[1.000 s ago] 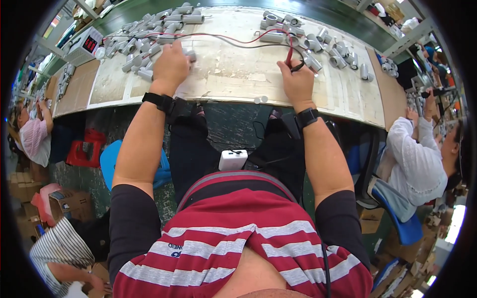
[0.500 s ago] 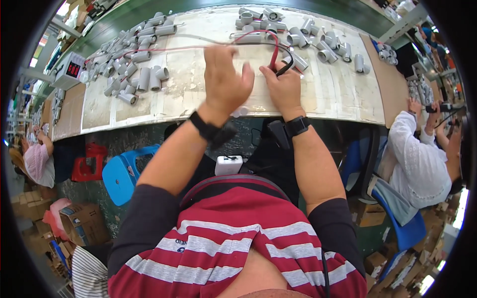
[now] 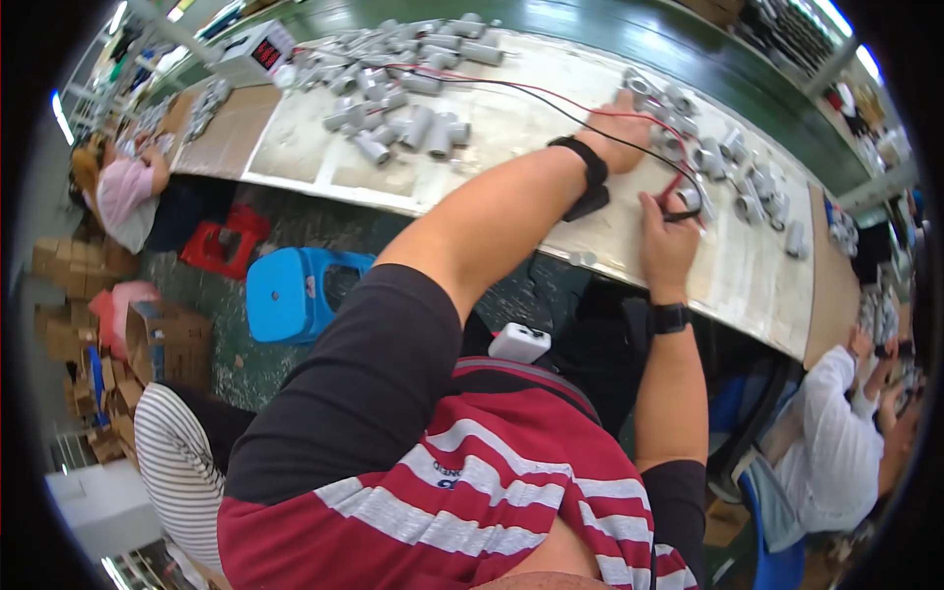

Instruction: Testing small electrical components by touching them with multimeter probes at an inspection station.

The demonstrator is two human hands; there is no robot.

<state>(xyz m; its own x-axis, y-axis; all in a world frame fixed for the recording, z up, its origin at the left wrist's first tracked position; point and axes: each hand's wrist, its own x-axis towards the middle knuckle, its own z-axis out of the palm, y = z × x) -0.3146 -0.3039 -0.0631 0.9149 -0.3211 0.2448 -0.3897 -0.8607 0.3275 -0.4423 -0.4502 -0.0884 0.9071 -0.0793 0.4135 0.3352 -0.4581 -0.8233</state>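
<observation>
My left hand reaches to the far side of the table, its fingertips at a cluster of grey plastic pipe fittings. Whether it grips a fitting is hidden by the back of the hand. Nearer to me, my right hand is closed on a red test lead and a black test lead, with their ends by its thumb and fingers. Both wires loop up and run left across the table. A loose grey fitting lies just beyond the right hand.
A large heap of grey fittings covers the table's far left, beside a white box with a red display. More fittings lie at right. A blue stool and a red stool stand left below. A co-worker in white sits at right.
My left hand has moved away from beside the right hand, out to the far fittings. The right hand keeps the leads. The whole view has turned and shifted.
</observation>
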